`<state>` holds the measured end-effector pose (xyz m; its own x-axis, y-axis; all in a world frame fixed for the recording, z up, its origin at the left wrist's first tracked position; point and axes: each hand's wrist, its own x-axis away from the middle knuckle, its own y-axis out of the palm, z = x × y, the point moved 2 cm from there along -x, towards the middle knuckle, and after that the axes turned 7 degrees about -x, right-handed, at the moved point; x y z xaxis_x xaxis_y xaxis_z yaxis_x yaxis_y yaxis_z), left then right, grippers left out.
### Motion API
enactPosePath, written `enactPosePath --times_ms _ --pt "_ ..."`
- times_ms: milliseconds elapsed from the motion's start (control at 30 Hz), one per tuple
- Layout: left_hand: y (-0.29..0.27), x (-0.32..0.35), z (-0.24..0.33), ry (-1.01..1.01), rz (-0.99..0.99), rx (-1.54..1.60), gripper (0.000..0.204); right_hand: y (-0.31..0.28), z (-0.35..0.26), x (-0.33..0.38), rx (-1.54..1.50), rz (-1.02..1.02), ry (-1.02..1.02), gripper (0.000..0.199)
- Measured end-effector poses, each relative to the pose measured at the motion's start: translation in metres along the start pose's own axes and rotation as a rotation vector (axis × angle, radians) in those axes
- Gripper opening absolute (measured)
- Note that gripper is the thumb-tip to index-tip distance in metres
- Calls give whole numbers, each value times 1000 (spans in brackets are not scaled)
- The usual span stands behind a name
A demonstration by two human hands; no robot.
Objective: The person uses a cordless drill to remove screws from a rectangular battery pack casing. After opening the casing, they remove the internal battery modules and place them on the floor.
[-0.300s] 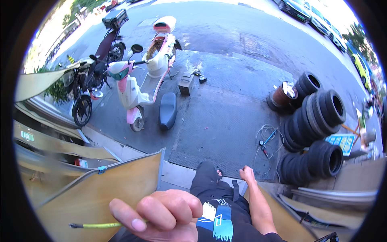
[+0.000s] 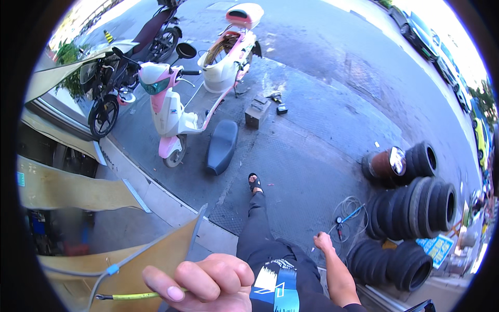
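My left hand [image 2: 205, 283] is close to the camera at the bottom, fingers curled around a thin yellow-green rod [image 2: 136, 296] with a dark tip that points left. My right hand [image 2: 323, 242] hangs low at my side with loosely curled fingers and holds nothing. My leg in dark trousers stretches forward, and its foot wears a black sandal [image 2: 254, 183]. A pink and white scooter [image 2: 193, 93] stands ahead on the pavement with its seat off. The black seat [image 2: 221, 146] lies on the ground beside it.
Stacks of black tyres [image 2: 416, 208] lie at right, with a coiled hose and a blue-handled tool [image 2: 347, 214] before them. A small box [image 2: 257, 111] and tools sit near the scooter. A dark motorbike [image 2: 112, 88] is parked at left. Tan boards [image 2: 150, 260] stand at lower left.
The view has swung and moved closer to the scooter. My left hand keeps hold of the rod, and my right hand has dropped a little lower at my side.
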<state>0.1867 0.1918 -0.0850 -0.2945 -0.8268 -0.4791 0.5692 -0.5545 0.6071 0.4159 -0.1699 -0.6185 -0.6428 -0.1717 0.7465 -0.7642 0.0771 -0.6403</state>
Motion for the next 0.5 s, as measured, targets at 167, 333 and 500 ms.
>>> enactPosePath --times_ms 167,333,500 --pt "-55 -127 -144 -61 131 -158 80 -47 -90 -162 85 -185 174 37" --pt "-88 -224 -283 -217 382 -305 85 -151 -275 -287 -16 119 -282 41" --pt "-107 -297 -419 -359 274 -276 68 -224 -459 -394 -263 5 -490 26"
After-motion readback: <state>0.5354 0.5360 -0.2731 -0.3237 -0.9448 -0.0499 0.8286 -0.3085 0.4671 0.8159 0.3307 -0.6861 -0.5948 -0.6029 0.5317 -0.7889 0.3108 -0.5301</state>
